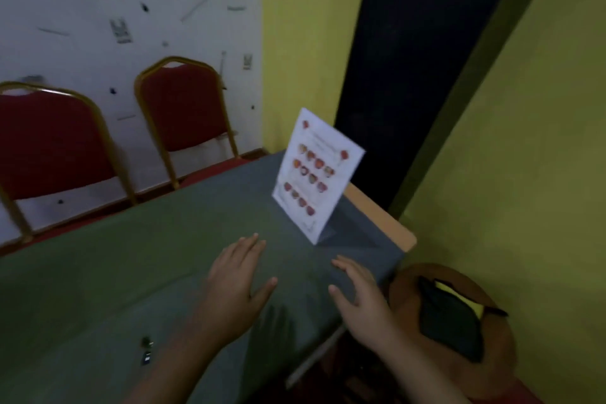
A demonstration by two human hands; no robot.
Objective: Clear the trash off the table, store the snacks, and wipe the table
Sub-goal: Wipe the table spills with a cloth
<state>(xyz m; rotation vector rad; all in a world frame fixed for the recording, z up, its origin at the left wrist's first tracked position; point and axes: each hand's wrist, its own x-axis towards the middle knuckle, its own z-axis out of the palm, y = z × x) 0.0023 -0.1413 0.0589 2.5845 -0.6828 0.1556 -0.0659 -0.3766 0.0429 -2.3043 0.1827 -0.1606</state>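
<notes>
A table under a grey-green cloth (pixel 131 272) fills the lower left of the head view. My left hand (pixel 236 275) hovers palm-down over the cloth with fingers spread and nothing in it. My right hand (pixel 359 288) is just to its right near the table's right edge, also open and holding nothing. A white standing card with rows of red and orange pictures (pixel 314 174) stands upright on the table beyond my hands. One or two small dark items (pixel 146 351) lie on the cloth near the front left; they are too blurred to tell apart.
Two red chairs with gold frames (pixel 183 108) (pixel 49 141) stand against the white wall behind the table. A round brown stool (pixel 459 367) holding a black and yellow pouch (pixel 449 321) sits right of the table. Yellow walls and a dark panel close the right side.
</notes>
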